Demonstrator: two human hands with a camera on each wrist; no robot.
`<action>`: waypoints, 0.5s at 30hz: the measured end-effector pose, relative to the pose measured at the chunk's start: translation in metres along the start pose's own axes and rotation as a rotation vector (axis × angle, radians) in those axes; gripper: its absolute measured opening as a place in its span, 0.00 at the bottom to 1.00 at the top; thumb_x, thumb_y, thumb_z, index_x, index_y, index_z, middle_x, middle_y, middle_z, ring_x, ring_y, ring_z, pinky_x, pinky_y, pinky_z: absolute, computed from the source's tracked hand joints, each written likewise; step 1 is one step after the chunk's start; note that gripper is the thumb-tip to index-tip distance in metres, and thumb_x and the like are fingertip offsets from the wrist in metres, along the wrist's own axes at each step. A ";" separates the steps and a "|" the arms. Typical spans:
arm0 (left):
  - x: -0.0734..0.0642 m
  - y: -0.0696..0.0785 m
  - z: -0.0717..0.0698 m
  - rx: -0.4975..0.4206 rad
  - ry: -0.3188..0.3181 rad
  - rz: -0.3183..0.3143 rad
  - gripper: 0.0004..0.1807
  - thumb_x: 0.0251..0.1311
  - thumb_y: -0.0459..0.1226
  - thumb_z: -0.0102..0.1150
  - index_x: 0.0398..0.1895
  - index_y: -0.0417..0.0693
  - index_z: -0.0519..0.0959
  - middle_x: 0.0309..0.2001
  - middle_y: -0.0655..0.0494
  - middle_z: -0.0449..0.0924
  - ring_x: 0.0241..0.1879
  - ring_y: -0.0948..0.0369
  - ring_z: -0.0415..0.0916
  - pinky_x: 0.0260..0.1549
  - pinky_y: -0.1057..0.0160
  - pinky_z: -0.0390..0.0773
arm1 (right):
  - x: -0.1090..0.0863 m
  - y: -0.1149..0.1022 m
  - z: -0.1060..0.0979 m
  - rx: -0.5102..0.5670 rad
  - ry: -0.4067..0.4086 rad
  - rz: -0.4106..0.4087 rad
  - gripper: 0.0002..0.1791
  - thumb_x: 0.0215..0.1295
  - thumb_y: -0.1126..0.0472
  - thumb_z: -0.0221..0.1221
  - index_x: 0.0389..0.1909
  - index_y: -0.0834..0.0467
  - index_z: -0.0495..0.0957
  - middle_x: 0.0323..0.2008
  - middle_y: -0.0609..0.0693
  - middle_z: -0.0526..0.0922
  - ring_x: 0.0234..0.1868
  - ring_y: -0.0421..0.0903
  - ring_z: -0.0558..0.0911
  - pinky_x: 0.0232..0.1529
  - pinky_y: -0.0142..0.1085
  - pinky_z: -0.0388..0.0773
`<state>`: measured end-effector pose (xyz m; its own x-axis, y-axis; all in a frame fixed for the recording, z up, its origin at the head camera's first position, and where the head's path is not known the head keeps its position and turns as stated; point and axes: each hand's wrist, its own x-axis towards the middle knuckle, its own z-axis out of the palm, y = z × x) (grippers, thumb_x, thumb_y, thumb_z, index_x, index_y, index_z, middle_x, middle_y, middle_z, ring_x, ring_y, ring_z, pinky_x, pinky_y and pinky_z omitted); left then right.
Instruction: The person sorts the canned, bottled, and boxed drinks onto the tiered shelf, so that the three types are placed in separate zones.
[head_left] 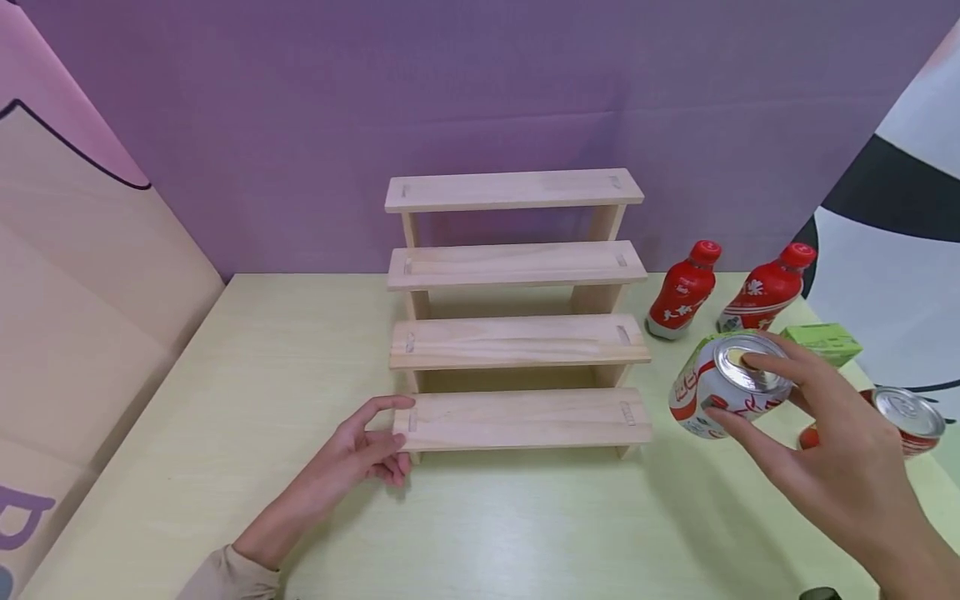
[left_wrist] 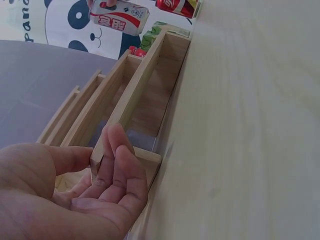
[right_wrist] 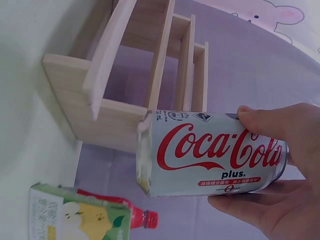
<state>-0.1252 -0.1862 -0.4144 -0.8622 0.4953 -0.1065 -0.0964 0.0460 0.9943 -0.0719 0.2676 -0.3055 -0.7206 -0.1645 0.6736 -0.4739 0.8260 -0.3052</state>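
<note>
A wooden step rack [head_left: 521, 337] with several shelves stands at the middle of the table. My left hand [head_left: 360, 450] pinches the left end of its lowest shelf [head_left: 517, 421], thumb on one side and fingertips on the other in the left wrist view. My right hand [head_left: 847, 442] grips a white Coca-Cola Plus can [right_wrist: 215, 155] near its top, held in the air right of the rack. In the head view the can tilts, its silver lid facing up. None of the shelves bears anything.
Two red bottles [head_left: 682, 292] stand on the table right of the rack. Behind my right hand are a green juice carton [head_left: 821, 340] and a red can [head_left: 907, 417], partly hidden. A purple backdrop [head_left: 315, 150] rises behind the rack.
</note>
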 end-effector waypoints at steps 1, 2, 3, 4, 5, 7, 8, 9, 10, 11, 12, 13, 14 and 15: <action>0.000 0.000 0.000 0.003 0.001 0.001 0.26 0.75 0.40 0.51 0.73 0.55 0.59 0.35 0.35 0.81 0.32 0.52 0.81 0.39 0.57 0.83 | 0.002 -0.001 0.001 0.022 0.005 -0.012 0.49 0.55 0.25 0.55 0.58 0.65 0.76 0.59 0.64 0.78 0.59 0.23 0.68 0.39 0.12 0.70; 0.000 0.001 0.000 0.005 0.000 0.001 0.26 0.75 0.40 0.51 0.73 0.55 0.59 0.35 0.34 0.81 0.32 0.52 0.81 0.39 0.57 0.83 | 0.005 -0.002 0.002 0.040 0.015 -0.029 0.48 0.56 0.25 0.55 0.58 0.66 0.76 0.58 0.65 0.78 0.60 0.24 0.69 0.44 0.12 0.69; 0.001 0.001 0.000 0.006 -0.001 0.002 0.26 0.75 0.40 0.51 0.72 0.55 0.59 0.35 0.34 0.81 0.32 0.52 0.81 0.39 0.57 0.83 | 0.007 -0.003 0.003 0.057 0.019 -0.043 0.48 0.57 0.26 0.56 0.57 0.66 0.76 0.58 0.64 0.78 0.61 0.25 0.69 0.48 0.11 0.67; 0.001 0.001 0.000 0.006 -0.002 0.003 0.26 0.75 0.39 0.51 0.72 0.55 0.60 0.35 0.33 0.81 0.32 0.52 0.80 0.38 0.57 0.83 | 0.009 -0.003 0.004 0.071 0.024 -0.058 0.47 0.57 0.27 0.56 0.57 0.67 0.77 0.58 0.64 0.78 0.61 0.25 0.70 0.51 0.11 0.64; 0.001 0.002 0.000 0.006 -0.002 0.005 0.25 0.75 0.39 0.51 0.72 0.55 0.60 0.35 0.34 0.81 0.32 0.52 0.80 0.38 0.58 0.83 | 0.012 -0.005 0.004 0.070 0.025 -0.067 0.47 0.57 0.27 0.56 0.57 0.67 0.77 0.59 0.63 0.78 0.59 0.25 0.70 0.51 0.11 0.64; 0.002 0.002 0.000 0.006 -0.004 0.009 0.25 0.75 0.39 0.51 0.72 0.55 0.60 0.35 0.34 0.81 0.32 0.52 0.80 0.38 0.58 0.83 | 0.017 -0.007 0.004 0.068 0.026 -0.088 0.47 0.58 0.27 0.55 0.57 0.66 0.77 0.60 0.63 0.78 0.57 0.25 0.71 0.51 0.11 0.65; 0.003 0.002 0.000 0.006 -0.004 0.010 0.25 0.75 0.39 0.51 0.72 0.55 0.60 0.35 0.34 0.81 0.32 0.52 0.80 0.38 0.58 0.83 | 0.020 -0.009 0.004 0.060 0.020 -0.095 0.46 0.59 0.27 0.55 0.57 0.66 0.77 0.60 0.62 0.77 0.57 0.25 0.71 0.50 0.11 0.64; 0.003 0.002 0.000 0.004 -0.003 0.011 0.25 0.75 0.39 0.51 0.72 0.55 0.60 0.35 0.35 0.81 0.32 0.53 0.80 0.38 0.58 0.83 | 0.023 -0.010 0.004 0.057 0.016 -0.103 0.46 0.59 0.27 0.54 0.57 0.66 0.77 0.61 0.62 0.77 0.58 0.27 0.71 0.50 0.11 0.64; 0.003 0.002 0.000 0.002 -0.002 0.010 0.25 0.75 0.39 0.51 0.72 0.55 0.60 0.35 0.35 0.81 0.32 0.53 0.80 0.38 0.58 0.83 | 0.026 -0.011 0.004 0.052 0.008 -0.109 0.46 0.60 0.27 0.55 0.58 0.66 0.77 0.61 0.62 0.77 0.59 0.29 0.72 0.50 0.11 0.64; 0.002 0.001 0.000 0.001 0.000 0.009 0.25 0.75 0.39 0.51 0.72 0.55 0.60 0.35 0.35 0.81 0.32 0.53 0.80 0.38 0.59 0.83 | 0.029 -0.012 0.004 0.051 -0.003 -0.113 0.46 0.60 0.28 0.54 0.58 0.66 0.76 0.60 0.62 0.77 0.61 0.31 0.72 0.50 0.11 0.64; 0.002 0.001 0.000 0.000 0.001 0.009 0.25 0.75 0.39 0.51 0.72 0.55 0.60 0.35 0.35 0.81 0.32 0.53 0.80 0.38 0.59 0.83 | 0.031 -0.014 0.004 0.054 -0.009 -0.119 0.43 0.60 0.30 0.60 0.59 0.65 0.76 0.60 0.62 0.77 0.62 0.33 0.72 0.51 0.12 0.65; 0.002 0.001 0.000 0.000 0.002 0.008 0.25 0.75 0.39 0.51 0.72 0.55 0.60 0.35 0.35 0.81 0.32 0.53 0.80 0.38 0.59 0.83 | 0.033 -0.015 0.004 0.055 -0.019 -0.122 0.42 0.59 0.34 0.64 0.59 0.65 0.76 0.60 0.62 0.77 0.62 0.34 0.72 0.51 0.12 0.65; 0.001 0.000 0.000 0.000 0.002 0.007 0.25 0.75 0.39 0.50 0.72 0.55 0.60 0.35 0.35 0.81 0.32 0.53 0.80 0.38 0.59 0.83 | 0.036 -0.016 0.004 0.057 -0.027 -0.124 0.41 0.59 0.35 0.65 0.59 0.65 0.76 0.60 0.62 0.77 0.62 0.37 0.73 0.52 0.12 0.65; 0.001 0.000 0.000 -0.001 0.002 0.006 0.25 0.75 0.39 0.50 0.72 0.55 0.60 0.35 0.35 0.81 0.32 0.53 0.80 0.38 0.58 0.83 | 0.038 -0.017 0.005 0.060 -0.029 -0.131 0.40 0.58 0.36 0.67 0.60 0.64 0.76 0.60 0.62 0.77 0.61 0.40 0.75 0.52 0.13 0.65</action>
<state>-0.1256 -0.1854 -0.4143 -0.8637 0.4939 -0.1008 -0.0920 0.0422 0.9949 -0.0933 0.2444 -0.2780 -0.6649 -0.2849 0.6904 -0.5931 0.7632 -0.2563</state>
